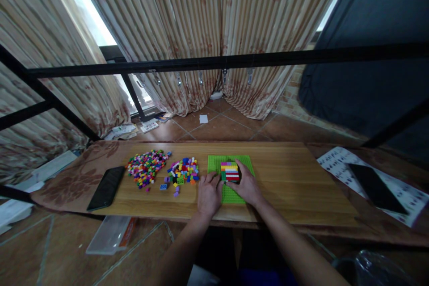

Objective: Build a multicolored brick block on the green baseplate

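Leaning over the wooden worktop's (288,178) near edge, the right hand (248,185) clamps a striped, multicoloured plastic-brick block (230,172) on the green studded baseplate (233,196); the left hand (210,193) meets its near-left corner, grip unclear. Past the far edge: brown floor tiles (234,118), floral pleated curtains (187,18).

Two hands (228,187) touch colourful bricks (230,173) on a green baseplate (248,164)

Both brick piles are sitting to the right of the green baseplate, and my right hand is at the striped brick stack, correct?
Not quite: the head view shows the larger pile and the smaller pile left of the green baseplate. Your right hand is at the striped brick stack.
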Demonstrator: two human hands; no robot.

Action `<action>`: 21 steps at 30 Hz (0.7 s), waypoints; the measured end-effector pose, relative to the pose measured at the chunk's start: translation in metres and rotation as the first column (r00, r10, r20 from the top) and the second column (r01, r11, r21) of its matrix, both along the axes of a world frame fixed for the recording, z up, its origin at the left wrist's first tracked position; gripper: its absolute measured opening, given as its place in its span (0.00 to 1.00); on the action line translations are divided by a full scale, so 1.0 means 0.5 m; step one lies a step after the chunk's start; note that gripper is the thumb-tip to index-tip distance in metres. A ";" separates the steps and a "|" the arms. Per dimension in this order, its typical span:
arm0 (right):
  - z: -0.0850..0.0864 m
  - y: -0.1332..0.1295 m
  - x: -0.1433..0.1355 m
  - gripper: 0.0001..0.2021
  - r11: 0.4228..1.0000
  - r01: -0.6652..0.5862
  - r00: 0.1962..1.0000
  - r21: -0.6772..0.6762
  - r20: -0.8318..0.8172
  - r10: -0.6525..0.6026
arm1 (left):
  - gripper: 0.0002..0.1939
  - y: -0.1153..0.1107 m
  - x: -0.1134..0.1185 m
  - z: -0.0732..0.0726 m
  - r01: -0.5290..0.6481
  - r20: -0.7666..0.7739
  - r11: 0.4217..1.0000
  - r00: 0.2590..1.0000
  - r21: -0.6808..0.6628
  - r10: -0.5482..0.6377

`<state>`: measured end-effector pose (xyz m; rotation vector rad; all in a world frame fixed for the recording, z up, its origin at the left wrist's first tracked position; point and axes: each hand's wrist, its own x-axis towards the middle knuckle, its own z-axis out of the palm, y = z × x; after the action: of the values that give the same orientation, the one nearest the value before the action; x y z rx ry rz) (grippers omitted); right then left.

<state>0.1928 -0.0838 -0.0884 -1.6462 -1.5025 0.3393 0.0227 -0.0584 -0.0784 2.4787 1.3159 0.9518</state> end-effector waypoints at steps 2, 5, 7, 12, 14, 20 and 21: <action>0.003 -0.001 -0.001 0.42 1.000 0.001 1.000 -0.010 -0.005 -0.001 | 0.12 0.000 -0.001 0.001 0.004 -0.001 1.000 1.000 -0.004 -0.004; 0.006 -0.002 -0.003 0.42 1.000 0.005 1.000 -0.017 -0.006 -0.005 | 0.12 0.000 -0.002 0.001 0.009 0.005 1.000 1.000 -0.005 -0.009; 0.007 -0.002 -0.004 0.42 1.000 0.006 1.000 -0.012 -0.006 -0.006 | 0.12 0.001 -0.003 -0.001 0.010 0.013 1.000 1.000 0.001 -0.010; 0.007 -0.002 -0.003 0.43 1.000 0.006 1.000 -0.023 -0.018 -0.007 | 0.12 0.001 -0.004 -0.004 0.014 0.005 1.000 1.000 -0.022 -0.013; 0.007 -0.002 -0.003 0.43 0.999 0.004 1.000 -0.032 -0.018 -0.005 | 0.12 0.001 -0.004 -0.004 0.014 0.004 0.999 1.000 -0.033 -0.014; 0.008 -0.003 -0.001 0.43 0.999 0.001 1.000 -0.042 -0.017 -0.001 | 0.12 0.000 -0.004 -0.002 0.013 0.005 0.999 1.000 -0.031 -0.013; 0.008 -0.003 -0.001 0.42 0.999 -0.002 1.000 -0.037 -0.022 0.001 | 0.11 0.000 -0.004 -0.002 0.013 0.007 1.000 1.000 -0.028 -0.013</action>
<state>0.1922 -0.0853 -0.0844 -1.6652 -1.4896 0.3873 0.0208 -0.0586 -0.0795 2.4582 1.3001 0.9320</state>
